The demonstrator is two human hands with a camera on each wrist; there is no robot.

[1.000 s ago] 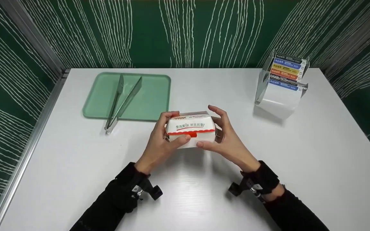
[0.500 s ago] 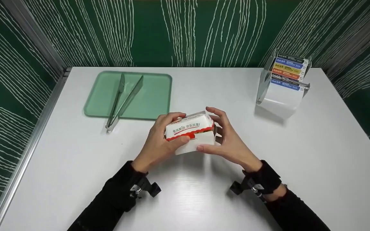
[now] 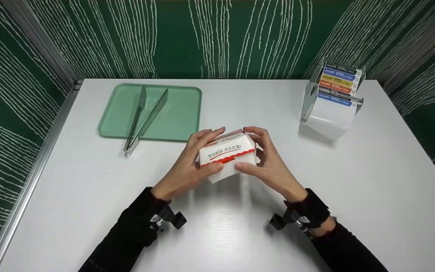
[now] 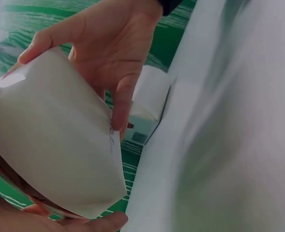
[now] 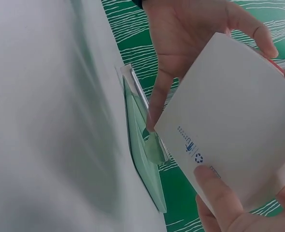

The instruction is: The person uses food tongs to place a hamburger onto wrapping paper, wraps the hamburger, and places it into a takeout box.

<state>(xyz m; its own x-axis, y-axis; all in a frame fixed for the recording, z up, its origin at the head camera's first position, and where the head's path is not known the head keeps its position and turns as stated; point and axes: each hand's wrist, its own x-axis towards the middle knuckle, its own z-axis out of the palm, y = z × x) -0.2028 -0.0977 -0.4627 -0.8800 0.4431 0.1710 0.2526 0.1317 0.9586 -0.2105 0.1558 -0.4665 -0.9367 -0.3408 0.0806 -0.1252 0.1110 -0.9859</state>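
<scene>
A white paper burger box [image 3: 225, 151] with a red scalloped trim and green lettering is held up over the table, tilted with its left front corner lowest. My left hand [image 3: 187, 164] grips its left side, thumb on the front by the red tab and fingers over the top edge. On the other side my right hand [image 3: 272, 162] holds it, with the thumb on the front face and the fingers behind. The right wrist view shows the plain box underside with small blue print, a fingertip of the right hand pressing beside it. What the box contains is hidden.
A green tray [image 3: 181, 113] lies at the back left, and metal tongs [image 3: 138, 128] rest on it, their end overhanging its front edge. At the back right stands a holder with a label roll [image 3: 330, 113] and coloured label strips. Green patterned walls border the white table.
The box has tilted, its left front corner dropping. A gap under the lid at the right, seen half a second ago, has narrowed. The left fingers have shifted over the top edge.
</scene>
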